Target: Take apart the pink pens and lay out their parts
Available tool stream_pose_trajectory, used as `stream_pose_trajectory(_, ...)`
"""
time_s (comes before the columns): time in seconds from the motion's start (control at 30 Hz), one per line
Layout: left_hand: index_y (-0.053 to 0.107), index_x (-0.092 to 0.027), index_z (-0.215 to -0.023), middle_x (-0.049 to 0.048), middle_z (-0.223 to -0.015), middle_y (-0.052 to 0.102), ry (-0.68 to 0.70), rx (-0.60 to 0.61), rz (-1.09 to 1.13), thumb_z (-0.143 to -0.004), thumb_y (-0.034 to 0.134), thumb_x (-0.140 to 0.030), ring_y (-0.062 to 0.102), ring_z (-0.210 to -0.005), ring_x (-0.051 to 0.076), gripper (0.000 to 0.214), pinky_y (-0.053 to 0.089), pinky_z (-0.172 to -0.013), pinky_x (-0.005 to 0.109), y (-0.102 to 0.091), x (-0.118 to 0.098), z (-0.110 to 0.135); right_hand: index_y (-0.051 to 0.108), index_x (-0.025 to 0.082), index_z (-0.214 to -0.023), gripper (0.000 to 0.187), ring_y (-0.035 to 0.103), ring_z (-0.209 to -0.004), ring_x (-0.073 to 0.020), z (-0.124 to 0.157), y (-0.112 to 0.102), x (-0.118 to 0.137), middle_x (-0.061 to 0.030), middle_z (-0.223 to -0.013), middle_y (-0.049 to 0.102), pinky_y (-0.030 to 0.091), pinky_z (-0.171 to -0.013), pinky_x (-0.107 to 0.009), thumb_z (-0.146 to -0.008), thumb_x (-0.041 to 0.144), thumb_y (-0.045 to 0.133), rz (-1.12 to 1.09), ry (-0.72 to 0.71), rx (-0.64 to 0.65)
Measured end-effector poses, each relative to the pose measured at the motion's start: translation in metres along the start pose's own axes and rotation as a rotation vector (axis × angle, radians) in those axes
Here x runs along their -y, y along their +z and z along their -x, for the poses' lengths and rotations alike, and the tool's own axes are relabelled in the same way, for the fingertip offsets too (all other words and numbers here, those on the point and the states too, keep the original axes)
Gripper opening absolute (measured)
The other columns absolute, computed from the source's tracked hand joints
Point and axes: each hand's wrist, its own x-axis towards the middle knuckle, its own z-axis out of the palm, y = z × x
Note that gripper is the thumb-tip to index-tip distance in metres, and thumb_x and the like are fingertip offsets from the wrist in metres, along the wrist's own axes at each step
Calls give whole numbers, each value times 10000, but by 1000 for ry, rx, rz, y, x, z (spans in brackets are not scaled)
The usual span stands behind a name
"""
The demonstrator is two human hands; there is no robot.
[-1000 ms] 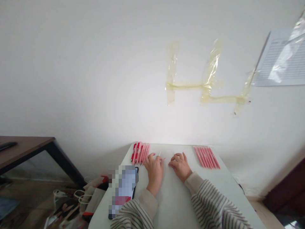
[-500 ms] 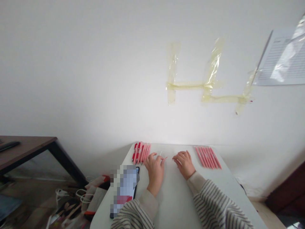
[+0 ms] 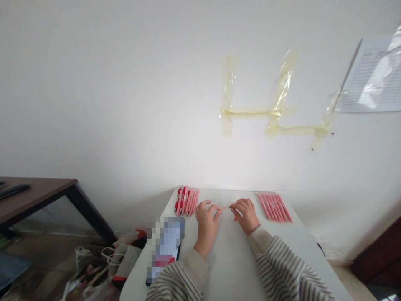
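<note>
My left hand (image 3: pixel 206 223) pinches a pink pen part (image 3: pixel 223 208) between thumb and finger, its tip pointing toward the other hand. A thin whitish stick (image 3: pixel 213 201) shows by its upper fingers. Close by on the right, my right hand (image 3: pixel 247 218) has thumb and fingertips drawn together; whatever is in them is too small to make out. Just under those fingertips is a small red piece (image 3: pixel 235 218). Red and pink pens (image 3: pixel 187 201) lie in a row left of my left hand. Beyond my right hand, several pink pens (image 3: pixel 275 207) lie side by side.
A phone (image 3: pixel 166 251), its screen blurred out, lies along the left side of the white table (image 3: pixel 230 267). The wall stands directly behind the table. Bags and clutter (image 3: pixel 103 259) fill the floor to the left, below a brown desk (image 3: pixel 37 190).
My left hand has shifted slightly right with the pink pen part, closing in on my right hand. The small red piece now shows under my right fingertips. The view has moved a little.
</note>
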Motion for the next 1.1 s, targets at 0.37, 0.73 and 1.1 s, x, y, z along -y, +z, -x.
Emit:
stream_pose_trajectory(0.37, 775, -290, -880, 64, -1171, 594, 39, 8, 4, -865, 676, -317, 529, -1179, 249, 104, 432, -1061, 467, 2, 0, 1, 746, 304, -1023, 234, 545, -1079, -230, 1, 1, 2, -36, -970, 720, 244, -1155, -505, -1000, 288, 514, -53, 27, 0)
stream_pose_trajectory(0.73, 773, -286, -879, 59, -1169, 593, 47, 26, 1, -867, 681, -311, 529, -1150, 242, 96, 426, -1034, 455, 0, 0, 2, 746, 314, -1041, 215, 556, -1065, -218, 0, -1, 2, -26, -962, 720, 262, -1142, -483, -997, 283, 537, -3, -8, 7)
stream_pose_trajectory(1.1, 783, -299, -835, 55, -1162, 611, 73, 28, 30, -817, 747, -273, 543, -1130, 248, 48, 460, -1016, 495, 2, 2, 2, 750, 315, -1028, 193, 579, -1021, -216, 1, 2, 0, -25, -940, 726, 277, -1130, -484, -980, 279, 566, -3, -29, -21)
